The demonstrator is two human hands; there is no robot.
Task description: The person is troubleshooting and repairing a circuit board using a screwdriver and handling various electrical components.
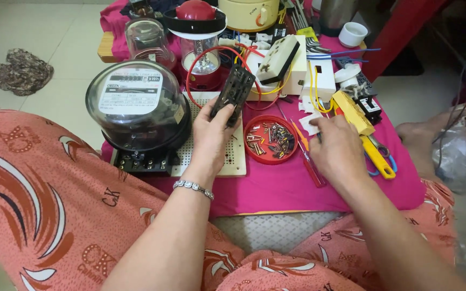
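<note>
My left hand grips a black plastic switch frame and holds it upright above a white perforated board. Red wire loops behind the frame. My right hand rests palm down on the pink cloth, fingers curled near small white pieces; whether it holds one I cannot tell. Between the hands stands a red round lid filled with several screws. A red-handled screwdriver lies beside my right hand.
A glass-domed electric meter stands at the left on a black base. Behind are a red lantern, a white socket box, yellow wires, a yellow tool, a white cup. My knees in orange patterned cloth frame the low table.
</note>
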